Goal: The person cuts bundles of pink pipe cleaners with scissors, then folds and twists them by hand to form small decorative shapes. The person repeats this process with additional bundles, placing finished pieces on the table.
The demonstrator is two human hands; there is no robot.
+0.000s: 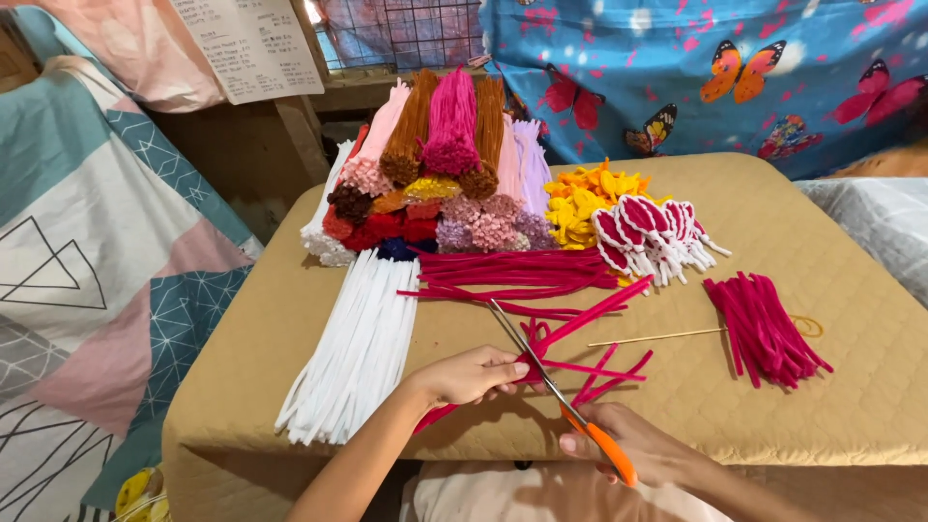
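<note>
My left hand (471,375) pinches a bundle of long magenta pipe cleaners (590,314) near the table's front edge. My right hand (633,447) grips orange-handled scissors (556,391), whose blades point up and left across the bundle right beside my left fingers. Short cut magenta ends (604,372) lie fanned out just right of the blades.
On the tan quilted table (831,261) lie a sheaf of white pipe cleaners (358,348), more magenta ones (512,271), a stack of coloured bundles (435,164), yellow petals (580,203), pink-and-white petals (652,237), cut magenta pieces (764,329) and a thin wooden stick (657,337).
</note>
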